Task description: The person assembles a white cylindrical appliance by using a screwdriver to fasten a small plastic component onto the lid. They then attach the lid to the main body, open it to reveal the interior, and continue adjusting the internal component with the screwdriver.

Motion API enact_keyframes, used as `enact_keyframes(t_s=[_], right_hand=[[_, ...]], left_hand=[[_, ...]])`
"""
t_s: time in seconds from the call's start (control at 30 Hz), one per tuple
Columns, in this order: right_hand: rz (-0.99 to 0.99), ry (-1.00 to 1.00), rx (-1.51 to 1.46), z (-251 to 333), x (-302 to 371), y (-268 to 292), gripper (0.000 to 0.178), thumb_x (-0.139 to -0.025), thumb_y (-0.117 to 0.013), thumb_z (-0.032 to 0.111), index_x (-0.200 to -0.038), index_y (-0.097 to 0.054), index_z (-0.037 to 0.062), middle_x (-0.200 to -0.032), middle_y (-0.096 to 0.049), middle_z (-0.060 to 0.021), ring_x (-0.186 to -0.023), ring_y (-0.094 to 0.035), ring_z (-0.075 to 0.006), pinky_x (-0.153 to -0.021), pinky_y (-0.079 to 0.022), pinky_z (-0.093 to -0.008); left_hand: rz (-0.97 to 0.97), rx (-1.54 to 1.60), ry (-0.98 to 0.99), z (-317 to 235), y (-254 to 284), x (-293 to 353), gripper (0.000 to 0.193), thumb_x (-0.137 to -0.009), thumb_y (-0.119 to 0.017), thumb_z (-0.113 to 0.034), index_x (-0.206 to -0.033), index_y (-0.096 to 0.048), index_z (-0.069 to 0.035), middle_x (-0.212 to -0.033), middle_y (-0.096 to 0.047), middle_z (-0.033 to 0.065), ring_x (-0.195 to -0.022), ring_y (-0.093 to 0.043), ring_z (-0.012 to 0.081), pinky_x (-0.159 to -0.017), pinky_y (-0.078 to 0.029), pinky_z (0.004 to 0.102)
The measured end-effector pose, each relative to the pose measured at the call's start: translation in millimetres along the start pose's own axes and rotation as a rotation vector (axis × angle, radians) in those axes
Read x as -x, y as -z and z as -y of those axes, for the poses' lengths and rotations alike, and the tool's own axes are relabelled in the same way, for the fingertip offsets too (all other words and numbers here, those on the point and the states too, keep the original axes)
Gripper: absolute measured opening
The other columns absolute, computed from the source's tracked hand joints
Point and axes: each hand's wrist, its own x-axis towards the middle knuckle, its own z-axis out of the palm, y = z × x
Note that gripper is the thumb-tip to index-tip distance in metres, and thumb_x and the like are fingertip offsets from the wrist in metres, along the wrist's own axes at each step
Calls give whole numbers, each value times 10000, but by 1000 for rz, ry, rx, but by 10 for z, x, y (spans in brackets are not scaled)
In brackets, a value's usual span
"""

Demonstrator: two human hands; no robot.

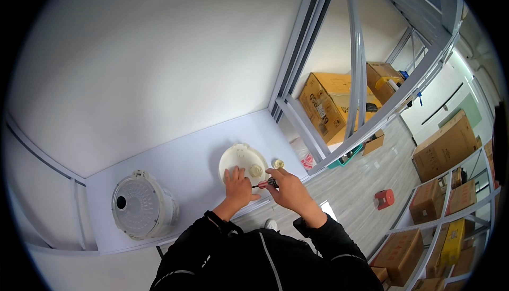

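Note:
A round, shallow cream plastic cover [239, 153] lies on the light bench, its hollow side up. My left hand [237, 189] grips its near rim, fingers over the edge and thumb out to the right. In my right hand [291, 191] is a screwdriver [269, 183] with a red and black handle. Its shaft points left toward my left hand; the tip is hidden. Inside the cover, just beyond the screwdriver, sits a small round cream part [256, 171]. Another small round yellowish part [278, 163] rests on the bench, right of the cover.
A white drum-shaped housing [140, 206] with a dark round hole stands on the bench at left. Metal frame posts [302, 42] rise at the bench's right end. Beyond are cardboard boxes [323, 108], a green crate [347, 157], a red stool [384, 199] and loaded shelving [432, 227].

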Motion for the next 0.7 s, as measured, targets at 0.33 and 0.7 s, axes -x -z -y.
enact_keyframes(t_s=[0.33,0.7], right_hand=[[-70,-31,-10,-84,43,-45,350,-933,-801,119,-1244,-685,7,-1074,-711,-196,-898,-754,-405,-777,-608,-466],[-171,9,-98,-103,-9,-37,396,-899,-802,59,-1271,-676,5,-1136,-711,-171,-963,-763,-374,-836,-614,-424]], left_hand=[[66,6,21,-22,30,-19,797,-724,-868,-707,-1084,-835,3,-1607,-465,192,-1578,-277,418,-1287,-116,717],[225,113,116,60,-11,-82,361,-988,-715,-382,-1216,-789,-112,-1702,-359,177,-1626,-174,418,-1257,-49,772]])
